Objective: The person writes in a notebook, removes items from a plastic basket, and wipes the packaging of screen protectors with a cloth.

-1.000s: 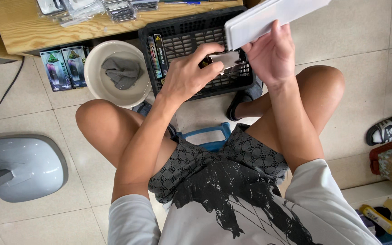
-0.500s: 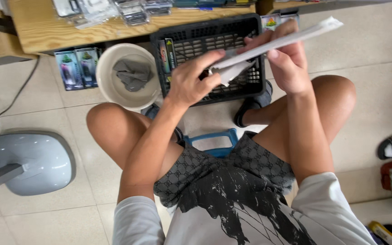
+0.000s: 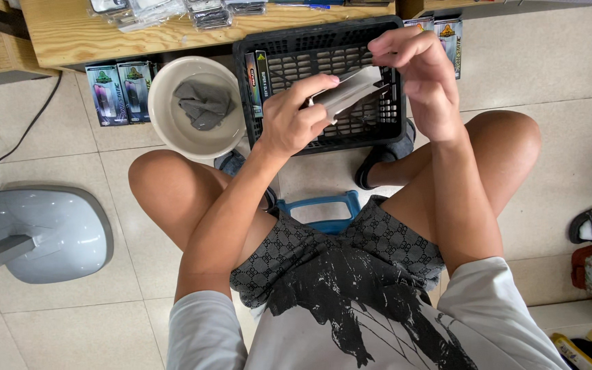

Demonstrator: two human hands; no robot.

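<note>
1. Both hands up over a black crate (image 3: 323, 140), sharing one thin flat grey packet (image 3: 347, 92)
2. L hand (image 3: 296, 120) is closed round the packet's lower end, thumb on top, fingers curled under
3. R hand (image 3: 423, 75) pinches the upper end w/ fingertips, wrist bent down; looks like it's peeling or opening that end
4. Packet sits tilted, mid-air, just above the crate's slotted floor, not touching it
5. Crate is on tiled floor betw. the person's knees; a few slim boxes stand along its left wall
6. Round beige bowl (image 3: 196, 106) w/ a crumpled grey cloth (image 3: 203, 103) just left of the crate
7. Wood shelf (image 3: 173, 38) behind, w/ clear bagged items; small green boxes (image 3: 112, 92) under it
8. To do it well, prob.: keep L grip firm & steady, let R fingertips work slowly at one edge, stay over the crate so any drop lands inside
</note>
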